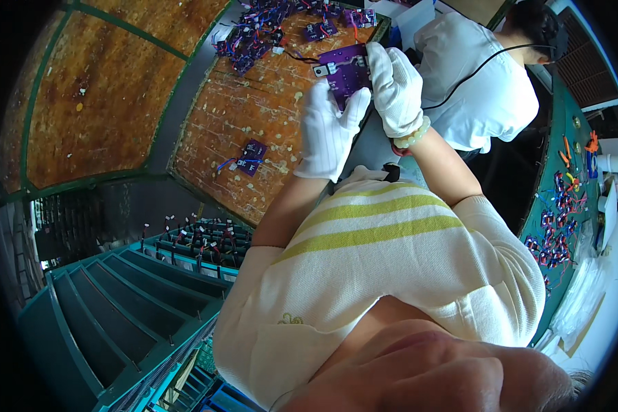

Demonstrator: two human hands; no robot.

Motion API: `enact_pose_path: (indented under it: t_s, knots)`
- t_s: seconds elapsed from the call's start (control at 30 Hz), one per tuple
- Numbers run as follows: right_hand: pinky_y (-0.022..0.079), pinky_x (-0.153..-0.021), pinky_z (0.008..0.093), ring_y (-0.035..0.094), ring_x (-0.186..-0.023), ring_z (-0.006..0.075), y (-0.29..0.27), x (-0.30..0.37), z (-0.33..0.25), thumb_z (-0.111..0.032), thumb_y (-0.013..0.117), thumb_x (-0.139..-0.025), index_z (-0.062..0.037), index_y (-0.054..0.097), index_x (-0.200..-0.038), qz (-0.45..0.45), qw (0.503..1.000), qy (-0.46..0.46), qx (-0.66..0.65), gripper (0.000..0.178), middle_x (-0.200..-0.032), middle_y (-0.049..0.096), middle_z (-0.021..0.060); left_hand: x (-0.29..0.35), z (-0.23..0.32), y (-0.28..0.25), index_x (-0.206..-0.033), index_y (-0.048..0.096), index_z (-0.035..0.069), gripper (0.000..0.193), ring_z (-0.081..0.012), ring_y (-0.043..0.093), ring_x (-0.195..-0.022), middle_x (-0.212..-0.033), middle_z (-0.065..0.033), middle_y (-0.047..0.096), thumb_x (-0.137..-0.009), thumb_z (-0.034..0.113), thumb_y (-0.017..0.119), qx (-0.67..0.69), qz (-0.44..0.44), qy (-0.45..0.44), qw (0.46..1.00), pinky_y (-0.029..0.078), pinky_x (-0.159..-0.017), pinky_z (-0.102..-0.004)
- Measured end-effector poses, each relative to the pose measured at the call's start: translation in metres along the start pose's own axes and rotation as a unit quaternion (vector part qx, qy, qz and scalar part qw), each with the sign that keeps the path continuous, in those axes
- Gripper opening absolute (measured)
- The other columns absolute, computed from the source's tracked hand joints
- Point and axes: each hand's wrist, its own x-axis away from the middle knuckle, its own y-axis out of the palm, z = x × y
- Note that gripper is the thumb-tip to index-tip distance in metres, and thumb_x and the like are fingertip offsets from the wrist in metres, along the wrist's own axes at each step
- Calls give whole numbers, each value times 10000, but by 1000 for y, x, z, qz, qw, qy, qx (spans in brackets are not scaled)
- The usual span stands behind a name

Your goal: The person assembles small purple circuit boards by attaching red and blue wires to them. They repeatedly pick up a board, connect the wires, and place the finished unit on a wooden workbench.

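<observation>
A purple circuit board (350, 74) is held up over the worktable between my two white-gloved hands. At its lower edge, the thumb and fingers of my left hand (325, 137) grip it. My right hand (398, 93) is closed on its right edge, with the fingertips partly hidden. Near the board's left edge sits a small silver-and-black component, and dark wires run off that side. Nearer me on the table lies another purple board (253, 158) with blue wires. A pile of purple boards with red and blue wires (254, 34) spreads along the far side.
The brown, scuffed worktable (213, 127) has a dark green rim. A person in a white shirt (477, 75) sits at the right. Farther right, a green bench (535, 213) carries wired parts and hand tools. A teal rack (117, 302) with upright wired pieces stands at lower left.
</observation>
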Motion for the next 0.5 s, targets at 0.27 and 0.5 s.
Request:
enact_pose_path:
  t_s: [0.27,0.5]
  knots:
    - [501,-698,318,622,-774,293,12,15,36,25,547,-841,5,594,-1108,-51,984,71,-156,272,-888,626,161,6,14,-8,-1025,524,97,250,-71,496,-535,-762,-1,570,-1004,332,440,410,-41,-228,882,383,-422,-208]
    - [467,-519,266,559,-579,191,-10,-2,1,-200,601,-885,-1,549,-1085,-204,923,242,-220,287,-799,575,80,9,11,-10,-943,519,111,264,-74,476,-437,-671,-20,574,-993,363,456,386,38,-209,898,341,-360,-195]
